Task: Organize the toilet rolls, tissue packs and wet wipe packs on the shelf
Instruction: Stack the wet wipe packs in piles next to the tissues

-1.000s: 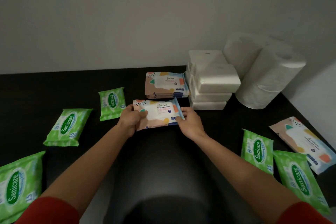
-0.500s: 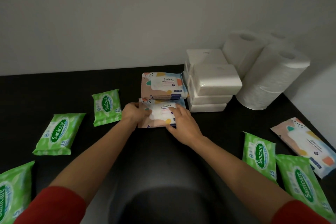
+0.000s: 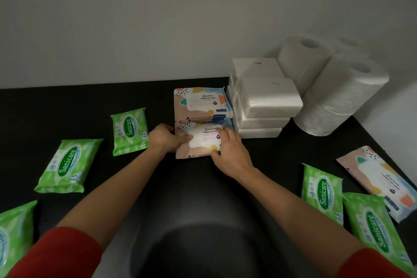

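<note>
A pastel wet wipe pack (image 3: 200, 143) lies flat on the black shelf (image 3: 67, 101), right in front of a small stack of like pastel packs (image 3: 202, 104). My left hand (image 3: 165, 140) grips its left end, thumb across the top. My right hand (image 3: 230, 151) holds its right part, fingers over the top and thumb at the front edge. To the right stand stacked white tissue packs (image 3: 266, 101), with toilet rolls (image 3: 338, 99) in the corner.
Green wet wipe packs lie loose: three on the left (image 3: 129, 131) (image 3: 68, 169) (image 3: 13, 237) and two on the right (image 3: 322, 192) (image 3: 379, 237). Another pastel pack (image 3: 381, 180) lies at the right edge. Walls close the back and right side.
Both hands carried the pastel pack away from me and set it down in front of the pastel stack. My right hand shifted from the pack's end onto its top.
</note>
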`<move>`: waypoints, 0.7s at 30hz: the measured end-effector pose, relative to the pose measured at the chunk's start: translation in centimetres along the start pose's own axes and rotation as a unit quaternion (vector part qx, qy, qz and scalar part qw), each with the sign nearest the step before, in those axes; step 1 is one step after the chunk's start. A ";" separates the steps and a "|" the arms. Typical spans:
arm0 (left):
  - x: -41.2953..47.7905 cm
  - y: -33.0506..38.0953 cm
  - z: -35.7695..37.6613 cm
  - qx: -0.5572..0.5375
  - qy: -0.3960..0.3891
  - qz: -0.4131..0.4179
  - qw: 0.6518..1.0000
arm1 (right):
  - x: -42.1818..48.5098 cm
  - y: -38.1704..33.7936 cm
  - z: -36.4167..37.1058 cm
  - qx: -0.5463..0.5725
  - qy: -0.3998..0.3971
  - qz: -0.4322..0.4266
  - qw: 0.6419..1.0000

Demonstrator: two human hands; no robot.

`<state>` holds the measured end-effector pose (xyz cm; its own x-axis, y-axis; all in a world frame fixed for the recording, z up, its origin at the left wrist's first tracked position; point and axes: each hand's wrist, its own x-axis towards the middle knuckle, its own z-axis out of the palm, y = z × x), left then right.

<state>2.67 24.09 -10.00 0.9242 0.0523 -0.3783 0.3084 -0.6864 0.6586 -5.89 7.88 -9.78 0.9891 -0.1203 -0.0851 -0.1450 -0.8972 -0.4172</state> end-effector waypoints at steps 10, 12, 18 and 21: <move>0.3 -0.4 0.1 -0.008 0.030 0.017 0.999 | 0.0 0.1 0.2 -0.004 0.024 -0.019 1.000; 0.3 -0.4 -0.1 -0.014 0.047 0.024 0.999 | 0.0 0.1 0.3 -0.014 0.026 -0.029 0.999; 0.0 -0.9 -0.4 -0.027 0.059 0.079 0.995 | 0.1 0.2 0.4 -0.039 0.010 -0.031 0.999; -0.1 -1.1 -0.3 -0.025 0.055 0.091 0.994 | 0.1 0.1 0.3 -0.046 0.004 -0.031 0.998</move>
<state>2.34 25.08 -10.53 0.9840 0.0113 -0.1779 0.1417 -0.6552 0.7420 -5.80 7.89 -10.15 0.9962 -0.0669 -0.0551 -0.0816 -0.9381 -0.3365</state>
